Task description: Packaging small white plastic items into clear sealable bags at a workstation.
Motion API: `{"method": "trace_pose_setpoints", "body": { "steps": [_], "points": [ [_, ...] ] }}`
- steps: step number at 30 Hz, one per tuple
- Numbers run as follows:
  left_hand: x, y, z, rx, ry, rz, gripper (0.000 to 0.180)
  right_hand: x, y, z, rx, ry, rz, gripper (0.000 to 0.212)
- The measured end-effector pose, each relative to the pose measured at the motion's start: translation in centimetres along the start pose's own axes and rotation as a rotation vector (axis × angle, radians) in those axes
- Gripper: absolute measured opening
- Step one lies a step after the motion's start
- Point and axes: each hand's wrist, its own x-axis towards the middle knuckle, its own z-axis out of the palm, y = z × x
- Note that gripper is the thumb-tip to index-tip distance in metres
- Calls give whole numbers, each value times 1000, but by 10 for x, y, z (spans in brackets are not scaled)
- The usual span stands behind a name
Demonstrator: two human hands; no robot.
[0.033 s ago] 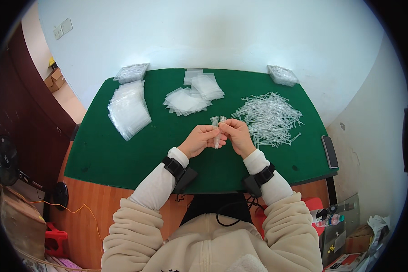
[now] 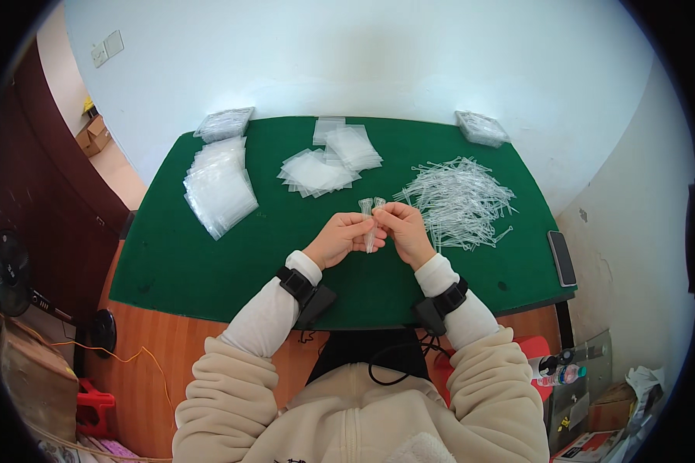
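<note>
My left hand (image 2: 341, 238) is closed around a small bundle of clear plastic sticks with looped ends (image 2: 365, 205). The loops point away from me, and the lower ends show below the fingers. Against it, my right hand (image 2: 406, 231) pinches a smaller group of the same looped sticks (image 2: 379, 202) between thumb and fingertips. Both hands meet above the near middle of the table. Just beyond the right hand spreads a loose heap of clear looped sticks (image 2: 459, 202).
Clear flat bags lie fanned at the left (image 2: 220, 193) and in the middle (image 2: 316, 171) of the green table (image 2: 208, 282). Filled clear packs stand at the far left (image 2: 225, 123) and far right (image 2: 483, 128) corners. A phone (image 2: 561, 258) lies along the right edge.
</note>
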Motion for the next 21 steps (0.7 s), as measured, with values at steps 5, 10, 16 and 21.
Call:
{"method": "trace_pose_setpoints", "body": {
  "steps": [5,10,16,21],
  "points": [
    [-2,1,1,-4,12,-13,26,1,2,-1,-17,-6,16,8],
    [-2,0,0,85,-12,2,25,1,1,-2,-114,-32,-13,8],
    [2,-4,-7,269,-64,26,23,4,1,-9,-473,-101,-208,7],
    [4,-6,-9,521,-10,171,20,5,6,-8,-552,-127,-275,8]
  ]
}}
